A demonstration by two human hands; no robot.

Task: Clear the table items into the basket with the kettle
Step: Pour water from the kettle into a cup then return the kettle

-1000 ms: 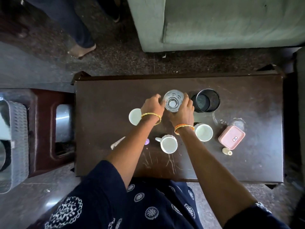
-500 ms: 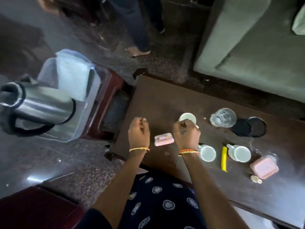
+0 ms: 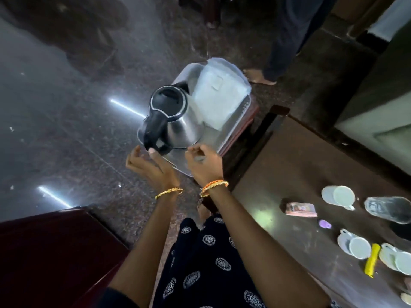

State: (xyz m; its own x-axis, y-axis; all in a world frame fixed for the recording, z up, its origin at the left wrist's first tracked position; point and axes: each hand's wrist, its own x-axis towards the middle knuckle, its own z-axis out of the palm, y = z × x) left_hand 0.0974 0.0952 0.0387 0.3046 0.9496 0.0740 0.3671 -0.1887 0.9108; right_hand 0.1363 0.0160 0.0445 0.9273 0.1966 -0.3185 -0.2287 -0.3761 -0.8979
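Observation:
A steel kettle (image 3: 175, 121) with a black lid and handle stands in the grey basket (image 3: 224, 132), next to a white folded bag (image 3: 219, 101). My left hand (image 3: 151, 165) hovers by the kettle's handle with loosely curled fingers, holding nothing. Over the basket's near edge, my right hand (image 3: 202, 163) has curled fingers round a small grey thing, too blurred to identify. On the brown table (image 3: 289, 163) at the right lie a pink pack (image 3: 300, 210), a purple bit (image 3: 324, 224), three white cups (image 3: 340, 196), a glass (image 3: 389, 210) and a yellow stick (image 3: 371, 260).
The basket sits on a dark red stool (image 3: 242, 130) at the table's left end. Another person's legs (image 3: 287, 41) stand behind it. A pale sofa (image 3: 378, 107) is at the right. A dark red piece of furniture (image 3: 44, 252) fills the lower left.
My view has swung left from the table to the basket. Both hands have left the table and now reach over the basket's near edge beside the kettle.

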